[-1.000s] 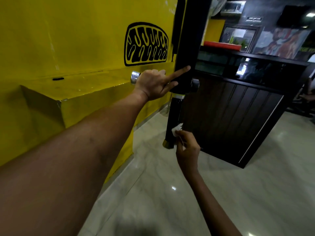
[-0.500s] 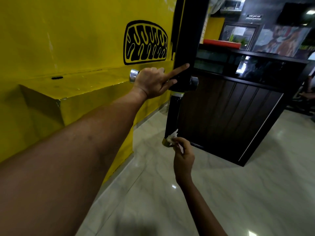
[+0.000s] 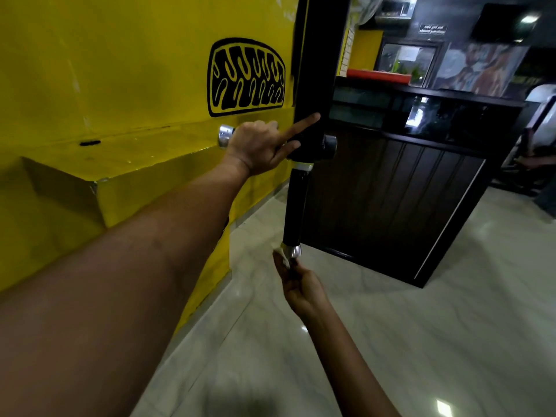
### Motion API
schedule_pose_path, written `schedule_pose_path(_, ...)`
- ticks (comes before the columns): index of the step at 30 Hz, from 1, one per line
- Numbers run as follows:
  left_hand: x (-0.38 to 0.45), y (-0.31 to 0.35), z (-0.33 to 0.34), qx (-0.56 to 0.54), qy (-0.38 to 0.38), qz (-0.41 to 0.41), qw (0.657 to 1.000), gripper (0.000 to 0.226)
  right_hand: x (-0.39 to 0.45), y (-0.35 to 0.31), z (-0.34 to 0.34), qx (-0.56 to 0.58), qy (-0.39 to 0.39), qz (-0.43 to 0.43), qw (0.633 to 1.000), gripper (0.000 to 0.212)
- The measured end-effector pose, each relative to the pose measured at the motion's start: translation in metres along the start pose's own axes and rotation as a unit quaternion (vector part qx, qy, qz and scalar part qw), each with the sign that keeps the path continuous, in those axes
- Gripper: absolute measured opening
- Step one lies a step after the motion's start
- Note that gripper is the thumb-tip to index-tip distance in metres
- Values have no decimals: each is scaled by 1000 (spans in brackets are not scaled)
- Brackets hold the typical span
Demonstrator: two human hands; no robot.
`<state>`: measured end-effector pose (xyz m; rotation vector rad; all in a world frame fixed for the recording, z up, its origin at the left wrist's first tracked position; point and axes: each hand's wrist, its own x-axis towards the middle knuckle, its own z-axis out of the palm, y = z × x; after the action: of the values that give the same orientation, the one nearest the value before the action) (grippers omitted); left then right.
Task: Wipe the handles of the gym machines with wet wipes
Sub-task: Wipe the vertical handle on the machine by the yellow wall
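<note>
A black machine handle (image 3: 296, 206) hangs down from a black upright post (image 3: 319, 70) and ends in a chrome cap (image 3: 293, 251). My left hand (image 3: 258, 145) grips a horizontal handle whose chrome end (image 3: 225, 135) sticks out to the left; its index finger points out against the post. Below, my right hand (image 3: 296, 281) pinches a white wet wipe (image 3: 281, 254) and holds it against the chrome cap at the hanging handle's bottom end.
A yellow wall with a black logo (image 3: 246, 77) and a yellow ledge (image 3: 120, 164) fill the left. A dark wooden counter (image 3: 391, 191) stands right behind the handle. Pale marble floor (image 3: 421, 326) stretches to the right. A person sits at the far right (image 3: 538, 152).
My right hand slid the wipe down the hanging handle from its lower part to the chrome cap at the bottom. My left hand kept its grip.
</note>
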<state>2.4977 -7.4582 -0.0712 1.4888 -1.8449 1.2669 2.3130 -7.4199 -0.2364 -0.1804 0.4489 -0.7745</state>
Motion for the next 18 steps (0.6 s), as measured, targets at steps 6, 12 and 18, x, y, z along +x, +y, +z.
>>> schedule_pose_path(6, 0, 1, 1, 0, 1, -6, 1000, 50, -6, -12, -4, -38, 37, -8, 999, 21)
schedule_pose_path(12, 0, 1, 0, -10, -3, -10, 1000, 51, -5, -12, 0, -61, 37, -5, 997, 22)
schedule_pose_path(18, 1, 2, 0, -5, -3, -8, 1000, 51, -12, -15, -11, -338, 45, -239, 909, 36)
